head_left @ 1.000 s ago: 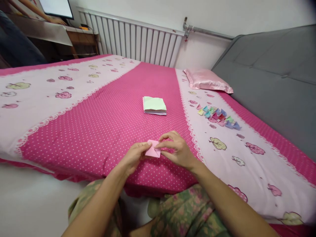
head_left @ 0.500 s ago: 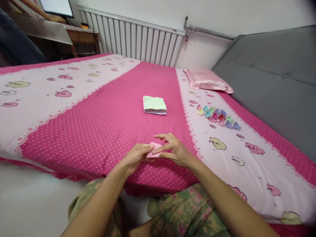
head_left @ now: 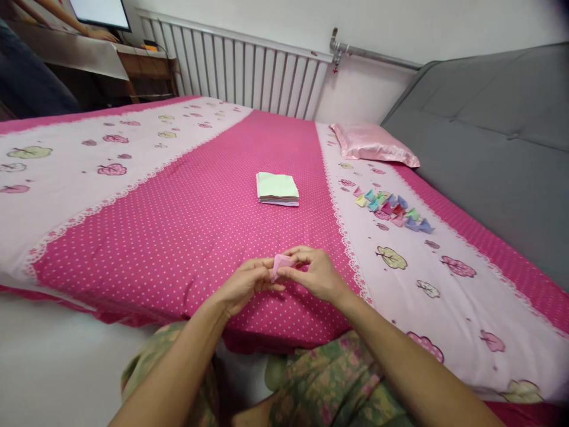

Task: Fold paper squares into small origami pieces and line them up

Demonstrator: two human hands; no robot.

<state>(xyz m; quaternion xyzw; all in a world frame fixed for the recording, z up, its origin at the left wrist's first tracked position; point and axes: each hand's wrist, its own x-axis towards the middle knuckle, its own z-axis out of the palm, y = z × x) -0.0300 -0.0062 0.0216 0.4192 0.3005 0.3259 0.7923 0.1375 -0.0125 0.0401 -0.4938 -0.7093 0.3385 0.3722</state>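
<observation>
A small folded pink paper (head_left: 280, 263) is pinched between my left hand (head_left: 246, 283) and my right hand (head_left: 315, 274), just above the near edge of the pink dotted bedspread (head_left: 200, 219). Both hands have their fingers closed on it, and most of the paper is hidden behind my fingertips. Farther up the bed lies a stack of square paper sheets (head_left: 277, 188) with a pale green sheet on top. To its right, several small folded paper pieces (head_left: 391, 208) in mixed colours lie in a cluster on the pale band of the cover.
A pink satin pillow (head_left: 373, 145) lies at the head of the bed beside a grey padded headboard (head_left: 489, 142). A white radiator (head_left: 240, 68) lines the far wall. At the top left another person's arm (head_left: 57, 18) rests on a desk by a monitor (head_left: 100, 13).
The pink paper lay flatter and showed more a second ago; now it is folded up narrower between my fingertips, and my right hand's fingers have curled closed over it.
</observation>
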